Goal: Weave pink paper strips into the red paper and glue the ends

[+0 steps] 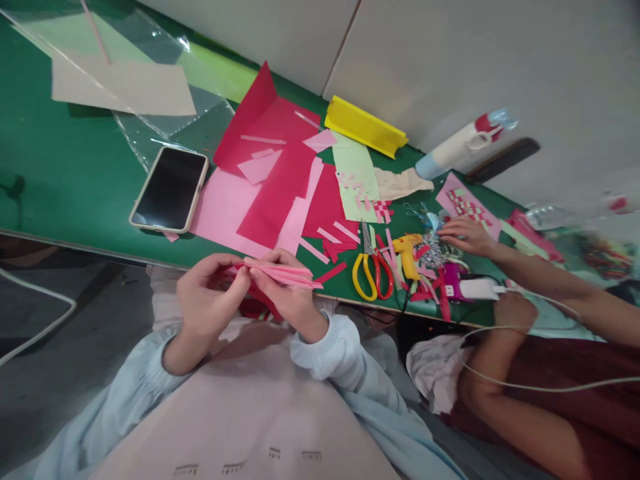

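My left hand (pixel 213 300) and my right hand (pixel 285 293) meet at the table's front edge, both closed on a bundle of pink paper strips (pixel 290 275). The strips point to the right out of my right hand, and some red paper shows below them between my hands. My left thumb presses at the bundle's left end. Just beyond my hands lie pink sheets (pixel 220 207) and red sheets (pixel 275 207) with loose cut strips. Scissors with yellow and red handles (pixel 373 273) rest to the right of my right hand.
A phone (pixel 170 189) lies at left near clear plastic sleeves (pixel 150 73). Behind are a yellow holder (pixel 365 127) and a bottle (pixel 460 147). A yellow glue gun (pixel 409 257) and a white plug (pixel 475 289) with a cable lie at right, beside a co-worker's hands (pixel 467 237).
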`<state>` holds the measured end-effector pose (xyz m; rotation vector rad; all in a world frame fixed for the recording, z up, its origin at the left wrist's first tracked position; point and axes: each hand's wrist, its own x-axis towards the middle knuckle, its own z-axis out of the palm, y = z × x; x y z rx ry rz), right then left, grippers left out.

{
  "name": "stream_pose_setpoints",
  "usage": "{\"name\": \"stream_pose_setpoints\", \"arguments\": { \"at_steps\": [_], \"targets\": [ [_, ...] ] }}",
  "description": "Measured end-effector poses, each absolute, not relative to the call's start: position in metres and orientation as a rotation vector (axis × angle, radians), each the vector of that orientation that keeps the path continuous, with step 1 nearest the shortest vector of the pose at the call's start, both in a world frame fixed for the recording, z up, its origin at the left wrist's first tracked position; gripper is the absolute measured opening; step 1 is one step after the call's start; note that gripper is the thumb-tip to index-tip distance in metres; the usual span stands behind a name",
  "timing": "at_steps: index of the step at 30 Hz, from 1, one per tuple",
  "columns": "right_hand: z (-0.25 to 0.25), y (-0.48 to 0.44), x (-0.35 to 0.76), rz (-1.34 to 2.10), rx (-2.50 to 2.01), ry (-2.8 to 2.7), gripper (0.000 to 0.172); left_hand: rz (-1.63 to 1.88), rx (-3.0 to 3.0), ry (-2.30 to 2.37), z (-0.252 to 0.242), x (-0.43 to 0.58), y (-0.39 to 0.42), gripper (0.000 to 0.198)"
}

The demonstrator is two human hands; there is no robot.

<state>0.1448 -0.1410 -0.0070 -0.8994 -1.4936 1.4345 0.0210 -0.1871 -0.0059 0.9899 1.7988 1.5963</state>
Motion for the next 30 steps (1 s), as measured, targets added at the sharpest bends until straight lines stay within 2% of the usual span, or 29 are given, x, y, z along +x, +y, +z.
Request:
{"name": "stream_pose_setpoints", "arguments": {
  "at_steps": [5, 19, 26, 30],
  "targets": [
    [-0.004, -0.141, 0.15, 1.421, -0.867, -1.609, 0.021, 1.559, 1.124, 1.822, -0.009, 0.017, -0.189, 0.004],
    [-0.002, -0.142, 0.147, 1.427, -0.907, -1.568, 0.018, 1.562, 1.164, 1.835, -0.009, 0.016, -0.188, 0.005],
    [-0.013, -0.14, 0.138, 1.532, -0.953, -1.209, 0.013, 1.557, 1.014, 1.735, -0.002, 0.013, -0.186, 0.016],
    [-0.019, -0.136, 0.134, 1.639, -0.983, -0.881, 0.022, 1.542, 0.818, 1.625, -0.009, 0.009, -0.185, 0.019]
  ]
}}
